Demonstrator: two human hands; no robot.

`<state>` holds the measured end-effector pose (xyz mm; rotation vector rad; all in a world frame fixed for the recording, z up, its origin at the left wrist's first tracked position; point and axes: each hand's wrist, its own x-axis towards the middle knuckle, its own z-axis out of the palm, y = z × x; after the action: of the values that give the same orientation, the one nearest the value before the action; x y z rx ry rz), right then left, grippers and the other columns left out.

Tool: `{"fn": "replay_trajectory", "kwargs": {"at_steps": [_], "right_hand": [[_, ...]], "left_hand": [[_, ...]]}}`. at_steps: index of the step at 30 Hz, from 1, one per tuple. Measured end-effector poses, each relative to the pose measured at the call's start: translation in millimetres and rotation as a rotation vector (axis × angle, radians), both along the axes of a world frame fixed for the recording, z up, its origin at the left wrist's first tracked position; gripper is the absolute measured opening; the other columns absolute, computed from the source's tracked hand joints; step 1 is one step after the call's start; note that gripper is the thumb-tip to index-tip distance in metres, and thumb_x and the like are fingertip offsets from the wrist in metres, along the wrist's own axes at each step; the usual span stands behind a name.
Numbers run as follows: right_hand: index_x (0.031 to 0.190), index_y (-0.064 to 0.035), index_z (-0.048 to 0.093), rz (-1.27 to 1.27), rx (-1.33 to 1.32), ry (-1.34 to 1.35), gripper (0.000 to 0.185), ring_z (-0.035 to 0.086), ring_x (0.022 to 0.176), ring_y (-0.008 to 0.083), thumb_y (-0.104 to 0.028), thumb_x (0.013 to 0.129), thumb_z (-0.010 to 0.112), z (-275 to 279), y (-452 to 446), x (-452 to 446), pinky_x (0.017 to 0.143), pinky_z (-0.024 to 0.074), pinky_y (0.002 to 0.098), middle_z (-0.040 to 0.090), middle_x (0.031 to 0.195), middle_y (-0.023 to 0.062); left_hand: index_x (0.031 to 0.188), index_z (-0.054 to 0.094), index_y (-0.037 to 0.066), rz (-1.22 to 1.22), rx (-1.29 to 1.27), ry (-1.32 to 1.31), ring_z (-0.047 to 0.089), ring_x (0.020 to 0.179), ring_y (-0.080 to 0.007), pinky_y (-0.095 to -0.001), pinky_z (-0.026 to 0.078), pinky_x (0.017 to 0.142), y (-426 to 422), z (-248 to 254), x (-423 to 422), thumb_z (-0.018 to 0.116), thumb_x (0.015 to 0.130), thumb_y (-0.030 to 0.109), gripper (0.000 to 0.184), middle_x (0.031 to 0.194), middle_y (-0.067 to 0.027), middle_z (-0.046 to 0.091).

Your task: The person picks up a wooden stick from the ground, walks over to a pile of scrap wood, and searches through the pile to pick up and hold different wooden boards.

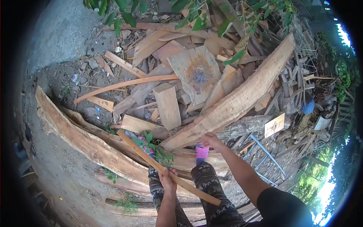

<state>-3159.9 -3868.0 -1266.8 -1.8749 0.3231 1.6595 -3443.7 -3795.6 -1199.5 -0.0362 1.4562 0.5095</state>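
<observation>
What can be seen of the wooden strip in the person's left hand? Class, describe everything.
The wooden strip is long, narrow and flat-looking, light orange-brown, apparently bare wood, and looks slightly bowed, though the lens may exaggerate this. It slants across the view in front of the patterned trousers. The left hand grips it around the middle, leaving both ends free of the hands; the right hand is off it. Whether it touches the trousers is unclear.

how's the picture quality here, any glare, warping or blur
Head view: fisheye frame rounded off in black; blown-out glare and bluish haze along the right edge; soft light, no hard shadow on the wooden strip; left hand and right hand reasonably clear.
</observation>
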Motion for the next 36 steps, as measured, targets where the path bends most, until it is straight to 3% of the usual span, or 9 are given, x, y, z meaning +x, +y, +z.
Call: {"fn": "replay_trajectory", "kwargs": {"at_steps": [6, 11, 15, 17, 22, 25, 28, 31, 36], "right_hand": [[0.131, 0.0078, 0.026, -0.695, 0.126, -0.064, 0.063, 0.046, 0.115, 0.0345, -0.036, 0.092, 0.05, -124, 99, 29, 0.097, 0.0422, 0.0443, 0.041, 0.126, 0.0247], [0.138, 0.0073, 0.014, -0.936, 0.006, -0.171, 0.077, 0.035, 0.124, 0.0336, -0.039, 0.089, 0.053, -160, 145, 54, 0.101, 0.0367, 0.0426, 0.027, 0.136, 0.0255], [0.139, 0.0028, 0.015, -0.896, -0.075, -0.265, 0.081, 0.036, 0.123, 0.0322, -0.04, 0.085, 0.059, -175, 149, 54, 0.098, 0.0382, 0.0415, 0.031, 0.132, 0.0227], [0.128, -0.0139, 0.043, -1.168, -0.086, -0.207, 0.058, 0.046, 0.101, 0.0258, -0.04, 0.081, 0.064, -182, 150, 63, 0.085, 0.0453, 0.0368, 0.044, 0.118, 0.0115], [0.11, -0.0138, 0.053, -1.236, -0.004, -0.091, 0.054, 0.045, 0.078, 0.0168, -0.051, 0.074, 0.068, -160, 136, 72, 0.063, 0.042, 0.0278, 0.048, 0.1, 0.0045], [0.089, -0.009, 0.056, -1.3, 0.291, 0.121, 0.055, 0.035, 0.052, 0.0126, -0.058, 0.068, 0.071, -155, 120, 77, 0.044, 0.0328, 0.0241, 0.037, 0.066, -0.0016], [0.088, -0.0037, 0.055, -1.095, 0.761, 0.405, 0.055, 0.045, 0.057, 0.0148, -0.053, 0.071, 0.07, -164, 112, 99, 0.049, 0.0405, 0.0249, 0.046, 0.066, 0.0015], [0.094, 0.0011, 0.055, -1.284, 0.521, 0.051, 0.048, 0.058, 0.07, 0.019, -0.042, 0.078, 0.068, -113, 173, 92, 0.06, 0.0506, 0.029, 0.059, 0.08, 0.0084], [0.106, 0.0006, 0.056, -1.552, 0.68, 0.15, 0.032, 0.063, 0.082, 0.0226, -0.025, 0.086, 0.061, -89, 208, 81, 0.073, 0.0549, 0.0334, 0.064, 0.096, 0.0136]], "left_hand": [[0.121, 0.046, 0.018, -0.055, -0.08, -0.06, 0.054, 0.069, -0.0164, -0.0303, 0.047, 0.058, 13, -47, -54, 0.051, 0.093, 0.016, 0.029, 0.083, -0.0039, 0.053], [0.121, 0.046, 0.02, -0.052, -0.163, -0.045, 0.055, 0.068, -0.0152, -0.0298, 0.048, 0.057, 28, -68, -55, 0.052, 0.092, 0.017, 0.029, 0.084, -0.0031, 0.054], [0.122, 0.047, 0.02, -0.081, -0.2, -0.115, 0.056, 0.068, -0.0155, -0.0293, 0.048, 0.057, 52, -65, -39, 0.053, 0.092, 0.017, 0.031, 0.085, -0.0029, 0.054], [0.123, 0.048, 0.02, -0.117, -0.25, -0.134, 0.057, 0.068, -0.0148, -0.0284, 0.048, 0.058, 57, -65, -36, 0.054, 0.091, 0.016, 0.032, 0.085, -0.0022, 0.055], [0.123, 0.047, 0.017, -0.188, -0.248, -0.122, 0.056, 0.068, -0.0145, -0.0284, 0.048, 0.057, 62, -65, -27, 0.054, 0.091, 0.016, 0.032, 0.085, -0.0028, 0.054], [0.125, 0.045, 0.016, -0.196, -0.243, -0.123, 0.054, 0.069, -0.0154, -0.0291, 0.048, 0.057, 61, -67, -24, 0.053, 0.092, 0.015, 0.033, 0.085, -0.004, 0.053], [0.125, 0.045, 0.016, -0.217, -0.233, -0.114, 0.055, 0.07, -0.0153, -0.0286, 0.048, 0.057, 57, -70, -23, 0.053, 0.092, 0.015, 0.034, 0.085, -0.0036, 0.053], [0.125, 0.045, 0.016, -0.191, -0.238, -0.135, 0.055, 0.068, -0.015, -0.0276, 0.048, 0.057, 55, -68, -17, 0.053, 0.092, 0.015, 0.033, 0.085, -0.0039, 0.053], [0.123, 0.047, 0.017, -0.22, -0.234, -0.135, 0.055, 0.068, -0.0149, -0.0278, 0.048, 0.056, 50, -71, -17, 0.052, 0.092, 0.014, 0.032, 0.085, -0.0035, 0.053]]}}
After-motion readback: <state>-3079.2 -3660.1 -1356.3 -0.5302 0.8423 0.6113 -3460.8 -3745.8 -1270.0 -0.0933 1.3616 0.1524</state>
